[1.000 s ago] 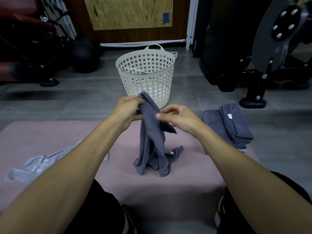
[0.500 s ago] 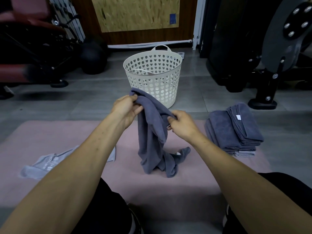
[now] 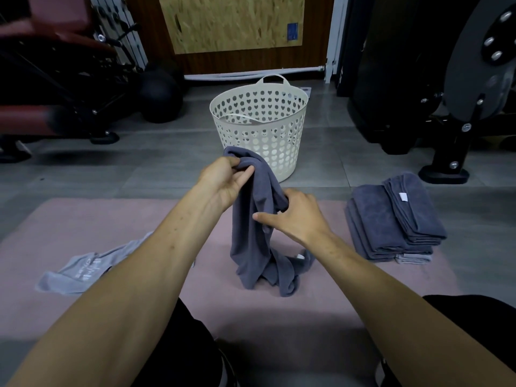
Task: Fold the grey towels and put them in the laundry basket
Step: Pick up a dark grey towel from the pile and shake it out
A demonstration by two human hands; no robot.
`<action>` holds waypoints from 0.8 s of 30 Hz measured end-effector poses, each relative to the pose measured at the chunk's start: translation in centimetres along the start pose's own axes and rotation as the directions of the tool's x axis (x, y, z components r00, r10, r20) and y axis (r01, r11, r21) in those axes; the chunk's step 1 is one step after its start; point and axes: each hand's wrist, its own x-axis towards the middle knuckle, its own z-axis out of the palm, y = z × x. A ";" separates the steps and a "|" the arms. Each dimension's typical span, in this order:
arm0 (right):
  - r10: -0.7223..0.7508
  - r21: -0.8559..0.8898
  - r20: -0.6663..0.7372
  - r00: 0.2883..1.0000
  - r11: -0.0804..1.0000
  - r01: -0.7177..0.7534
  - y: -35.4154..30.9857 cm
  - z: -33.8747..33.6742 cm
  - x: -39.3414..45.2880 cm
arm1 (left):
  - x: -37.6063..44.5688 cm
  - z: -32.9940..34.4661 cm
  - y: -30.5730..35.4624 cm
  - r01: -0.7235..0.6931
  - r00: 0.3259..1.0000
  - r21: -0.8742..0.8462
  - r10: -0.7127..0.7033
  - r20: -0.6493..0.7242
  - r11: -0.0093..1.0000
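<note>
A dark grey towel (image 3: 252, 247) hangs crumpled over the pink mat (image 3: 321, 311), its lower end bunched on the mat. My left hand (image 3: 226, 180) grips its top corner, raised in front of the basket. My right hand (image 3: 293, 216) holds the towel's edge lower down and to the right, fingers curled into the cloth. The white perforated laundry basket (image 3: 290, 160) stands on the grey floor just beyond the mat. A stack of folded grey towels (image 3: 391, 222) lies at the mat's right edge.
A light grey garment (image 3: 83, 269) lies spread on the mat at the left. Gym machines stand at the far left and right, and a black ball (image 3: 159, 99) rests left of the basket. My knees frame the mat's near edge.
My right hand has slid down the towel's edge, away from my left hand. The left hand keeps its grip on the top corner.
</note>
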 end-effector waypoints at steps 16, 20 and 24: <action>0.213 0.732 0.138 0.967 0.635 -0.244 0.0 -4.1 2.3 | -1.5 -1.1 -2.8 -0.490 0.848 0.779 0.004 0.531 0.390; 0.125 0.686 0.213 0.969 0.687 -0.240 -0.1 -5.1 1.7 | -0.5 -1.2 -3.4 -0.648 0.762 0.703 0.228 0.606 0.294; 0.200 0.462 0.087 0.976 0.860 -0.217 0.4 -5.8 1.5 | 0.2 -1.4 -2.2 -0.644 0.695 0.748 0.530 0.486 0.159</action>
